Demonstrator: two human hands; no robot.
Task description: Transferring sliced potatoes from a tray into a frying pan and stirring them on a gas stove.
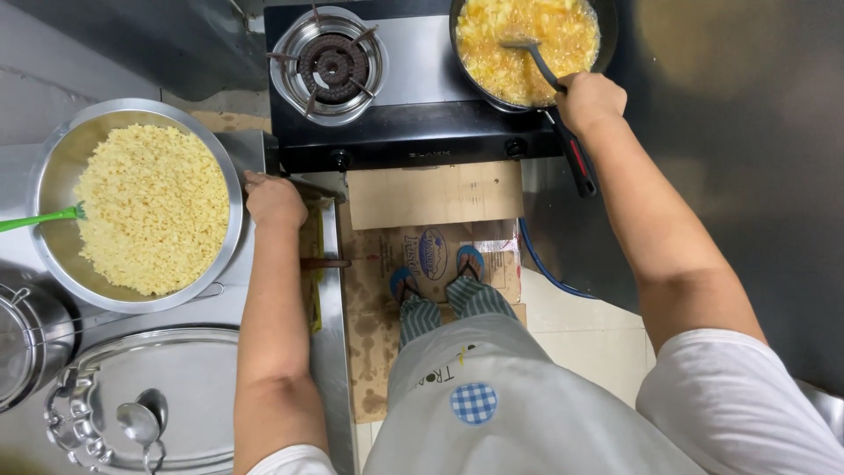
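Observation:
My right hand [587, 98] grips the black handle of a spatula [533, 53] whose blade rests in a dark frying pan [607, 35] full of yellow-orange food on the right burner. The pan's black and red handle [576, 160] points toward me under my wrist. My left hand [274, 199] rests as a loose fist on the steel counter edge [327, 290], beside a large steel bowl [53, 167] of pale yellow crumbly food. A green utensil [40, 218] lies in that bowl.
A black two-burner gas stove [413, 132] has its left burner [332, 63] bare. A steel tray [176, 387] with a ladle [141, 422] and a steel pot [26, 343] stand at lower left. Flattened cardboard [431, 198] covers the floor under my feet.

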